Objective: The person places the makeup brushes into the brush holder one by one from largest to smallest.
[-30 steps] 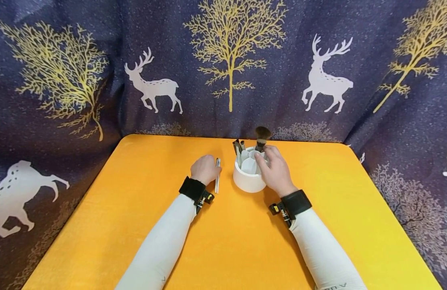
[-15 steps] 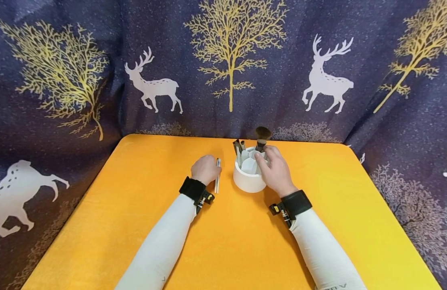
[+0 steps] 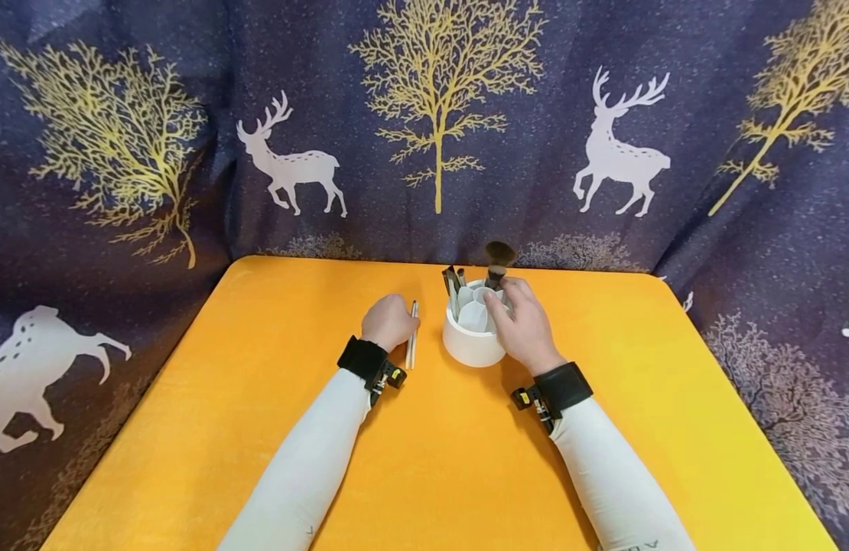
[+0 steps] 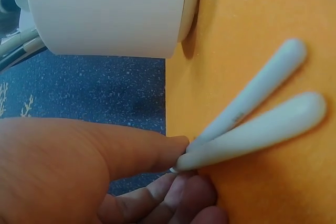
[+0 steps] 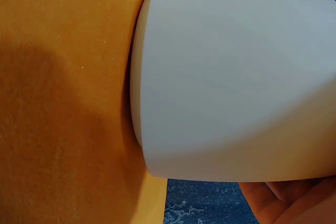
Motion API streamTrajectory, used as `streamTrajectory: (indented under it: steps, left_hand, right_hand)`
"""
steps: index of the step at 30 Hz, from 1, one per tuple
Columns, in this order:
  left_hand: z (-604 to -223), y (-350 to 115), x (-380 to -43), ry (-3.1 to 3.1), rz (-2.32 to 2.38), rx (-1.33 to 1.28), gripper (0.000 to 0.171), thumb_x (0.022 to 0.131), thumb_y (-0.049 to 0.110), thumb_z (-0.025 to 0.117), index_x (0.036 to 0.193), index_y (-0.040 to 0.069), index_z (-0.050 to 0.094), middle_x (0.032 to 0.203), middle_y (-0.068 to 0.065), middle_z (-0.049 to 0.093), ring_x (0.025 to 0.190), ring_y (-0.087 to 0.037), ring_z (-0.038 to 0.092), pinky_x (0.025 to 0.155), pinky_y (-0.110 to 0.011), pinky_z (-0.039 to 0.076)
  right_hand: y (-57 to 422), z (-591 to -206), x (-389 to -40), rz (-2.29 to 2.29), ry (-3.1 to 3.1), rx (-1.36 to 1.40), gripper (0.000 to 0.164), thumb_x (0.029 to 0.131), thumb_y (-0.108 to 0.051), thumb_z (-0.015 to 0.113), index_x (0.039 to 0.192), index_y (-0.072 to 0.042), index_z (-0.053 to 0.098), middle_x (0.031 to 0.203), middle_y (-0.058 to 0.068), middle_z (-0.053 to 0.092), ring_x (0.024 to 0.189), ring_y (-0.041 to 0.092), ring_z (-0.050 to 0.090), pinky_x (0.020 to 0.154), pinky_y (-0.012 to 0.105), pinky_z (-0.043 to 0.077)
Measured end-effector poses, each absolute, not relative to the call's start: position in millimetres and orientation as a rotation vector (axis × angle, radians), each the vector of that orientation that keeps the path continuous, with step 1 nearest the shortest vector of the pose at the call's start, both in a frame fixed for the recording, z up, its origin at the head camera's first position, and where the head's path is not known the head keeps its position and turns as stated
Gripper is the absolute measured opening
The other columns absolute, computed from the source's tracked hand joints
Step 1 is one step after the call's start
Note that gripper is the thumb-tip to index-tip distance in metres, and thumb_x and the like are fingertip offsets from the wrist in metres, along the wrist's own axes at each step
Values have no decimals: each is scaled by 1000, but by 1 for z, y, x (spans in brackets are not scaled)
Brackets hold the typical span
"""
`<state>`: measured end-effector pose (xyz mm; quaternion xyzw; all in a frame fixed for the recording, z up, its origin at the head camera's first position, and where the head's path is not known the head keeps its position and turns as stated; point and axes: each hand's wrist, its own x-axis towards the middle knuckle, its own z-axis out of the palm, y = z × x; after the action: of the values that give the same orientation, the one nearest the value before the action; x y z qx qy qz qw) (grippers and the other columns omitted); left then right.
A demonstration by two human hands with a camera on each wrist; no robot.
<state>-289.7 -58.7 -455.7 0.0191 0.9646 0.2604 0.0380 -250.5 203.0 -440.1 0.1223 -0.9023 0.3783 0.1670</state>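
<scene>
My left hand [image 3: 388,320] pinches two slim white-handled makeup brushes [image 3: 411,346] between thumb and fingers. In the left wrist view the handles [image 4: 262,127] fan slightly apart, rounded ends towards the table; the gripped ends are mostly hidden. To their right stands a round white brush holder [image 3: 470,346], upright and divided into compartments. My right hand [image 3: 524,325] grips its right side, thumb at the rim and fingers outside. In the right wrist view the holder's wall [image 5: 236,77] hides much of that hand. Dark-bristled makeup brushes [image 3: 452,279] stand in the holder's left compartments.
Larger fluffy brushes [image 3: 499,254] rise from the back right of the holder. The orange table [image 3: 424,459] ends at a dark curtain [image 3: 397,153] printed with trees and deer. Both wrists wear black straps with small cameras.
The brushes in my left hand have tilted very slightly, their lower ends shifting left. My right hand and the holder stay practically where they were.
</scene>
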Motion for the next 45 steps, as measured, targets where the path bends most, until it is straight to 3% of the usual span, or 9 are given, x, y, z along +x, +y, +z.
streamTrajectory:
  steps: [10,15,20,28,33,36,40,45]
  left_hand:
    - [-484,-69,-310,2973,903,119,47,102,23,74,61,18,52,56,0,40,51,-23,49,49,-34,32]
    - [-453,-63,-292,2971,943,84,53,105,19,72,57,16,50,53,0,38,47,-22,48,48,-32,30]
    - [-447,-64,-289,3003,984,85,56,107,20,71,57,18,46,52,3,34,45,-18,40,48,-31,25]
    - [-437,-68,-287,3036,1126,126,54,107,18,67,58,19,44,53,2,33,45,-18,38,51,-33,22]
    - [-431,-70,-287,3066,1186,165,51,106,19,69,58,19,51,54,3,36,47,-18,36,52,-34,22]
    - [-428,-68,-287,3094,1210,191,40,106,19,70,66,14,65,58,0,51,51,-20,45,53,-34,29]
    - [-423,-66,-285,3121,1244,195,22,106,21,71,92,8,81,80,-5,74,64,-22,62,61,-36,47]
    - [-415,-61,-280,3150,1331,203,23,107,24,70,109,5,82,96,-10,79,79,-26,70,75,-42,55]
  right_hand:
    - [202,-441,-251,1082,-2557,351,58,117,-41,54,148,6,65,154,23,58,135,45,62,115,62,48]
    - [202,-441,-251,1079,-2564,346,58,117,-41,54,149,7,64,155,23,57,136,45,61,115,62,48]
    - [202,-440,-250,1084,-2565,342,58,117,-41,54,149,6,64,155,23,57,137,44,61,115,62,48]
    - [201,-440,-250,1085,-2561,341,58,117,-42,54,149,7,64,155,23,57,137,44,60,116,61,47]
    - [202,-440,-250,1096,-2567,340,59,117,-42,54,150,6,63,156,23,56,140,44,59,118,62,46]
    - [202,-440,-250,1101,-2569,343,59,117,-42,54,150,6,63,157,23,56,140,45,59,118,62,46]
    - [202,-440,-250,1094,-2565,348,59,117,-42,54,148,8,63,156,24,56,138,45,60,117,62,47]
    - [202,-440,-251,1089,-2549,356,59,117,-42,54,147,9,64,155,24,57,137,45,61,117,62,47]
